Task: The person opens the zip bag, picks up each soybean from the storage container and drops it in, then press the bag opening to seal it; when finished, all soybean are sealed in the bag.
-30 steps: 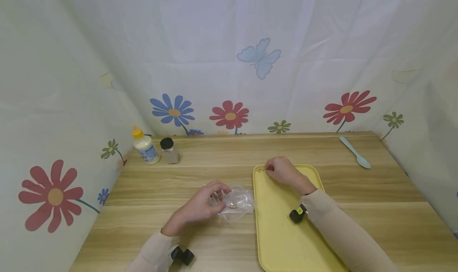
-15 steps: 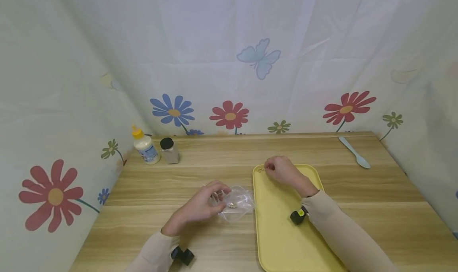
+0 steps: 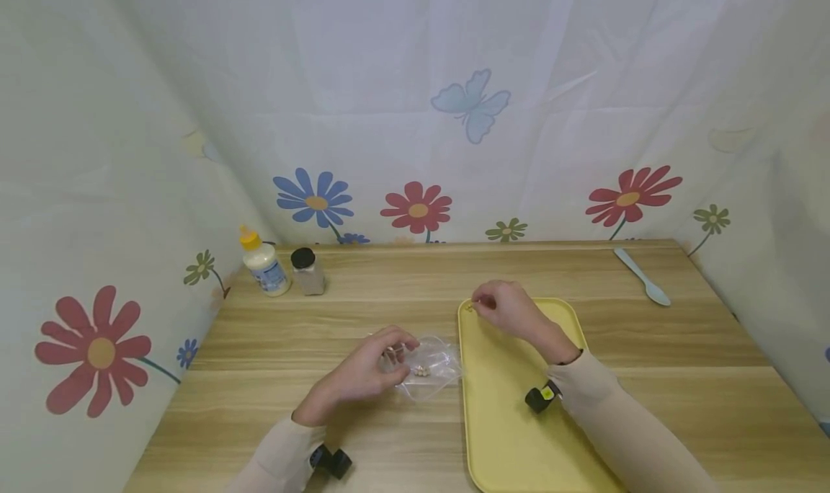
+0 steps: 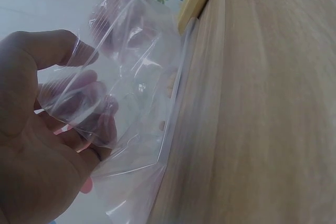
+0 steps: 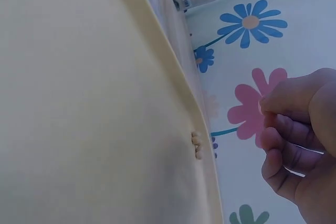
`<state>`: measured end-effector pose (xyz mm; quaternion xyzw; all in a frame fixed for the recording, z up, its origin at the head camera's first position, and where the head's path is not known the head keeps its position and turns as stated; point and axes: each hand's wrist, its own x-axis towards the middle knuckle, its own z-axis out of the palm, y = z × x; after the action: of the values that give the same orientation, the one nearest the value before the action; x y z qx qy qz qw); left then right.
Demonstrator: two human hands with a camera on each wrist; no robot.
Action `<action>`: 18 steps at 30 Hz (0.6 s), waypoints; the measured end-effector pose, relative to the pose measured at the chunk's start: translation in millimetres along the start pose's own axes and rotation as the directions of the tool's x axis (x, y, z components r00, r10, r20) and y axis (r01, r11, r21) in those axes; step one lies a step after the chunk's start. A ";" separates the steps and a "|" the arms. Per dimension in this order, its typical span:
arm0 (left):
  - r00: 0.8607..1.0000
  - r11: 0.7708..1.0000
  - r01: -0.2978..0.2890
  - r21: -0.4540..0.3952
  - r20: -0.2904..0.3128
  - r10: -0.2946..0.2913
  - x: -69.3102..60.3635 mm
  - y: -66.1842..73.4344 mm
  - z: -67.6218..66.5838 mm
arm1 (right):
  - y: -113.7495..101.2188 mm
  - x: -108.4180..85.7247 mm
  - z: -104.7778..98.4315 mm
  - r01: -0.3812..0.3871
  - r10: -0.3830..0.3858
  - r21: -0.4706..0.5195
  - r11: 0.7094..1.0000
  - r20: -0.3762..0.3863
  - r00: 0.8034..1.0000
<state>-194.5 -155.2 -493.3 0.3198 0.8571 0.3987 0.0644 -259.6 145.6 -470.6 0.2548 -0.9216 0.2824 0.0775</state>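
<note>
My left hand (image 3: 368, 369) holds a clear plastic zip bag (image 3: 441, 360), its thumb and curled fingers around the bag's mouth end. A few small beige, bead-like pieces (image 3: 421, 371) lie inside the bag, blurred through the plastic. Over the far left corner of the yellow tray (image 3: 502, 421) is my right hand (image 3: 512, 311), thumb and forefinger brought together. In the right wrist view its other fingers are curled; whether a tiny piece is between the fingertips cannot be seen. Several similar beige pieces (image 5: 197, 145) sit close to the tray's rim, below that hand.
A squeeze bottle with a yellow cap (image 3: 266, 268) and a black-lidded jar (image 3: 308, 273) stand at the back left of the wooden table (image 3: 363, 291). A pale blue spoon (image 3: 643, 277) lies at the back right. A flowered curtain (image 3: 363, 118) hangs behind.
My right hand has shifted slightly left toward the tray's corner, covering part of the small pieces there. The left hand and the bag have stayed in place.
</note>
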 end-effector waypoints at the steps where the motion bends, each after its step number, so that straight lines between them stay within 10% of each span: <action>1: 1.000 1.000 -0.001 -0.001 0.001 0.001 0.1 -0.1 0.0 | -2.6 -0.7 -0.9 0.005 -0.005 0.008 1.000 -0.005 1.000; 18: 1.000 1.000 -0.010 -0.014 -0.001 0.010 1.5 -0.4 0.4 | -33.8 -10.5 0.8 0.149 -0.146 0.099 0.984 -0.039 0.989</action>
<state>-195.7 -154.2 -493.7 0.3234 0.8527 0.4052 0.0643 -233.3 125.6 -458.1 0.3214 -0.8834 0.3262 0.0996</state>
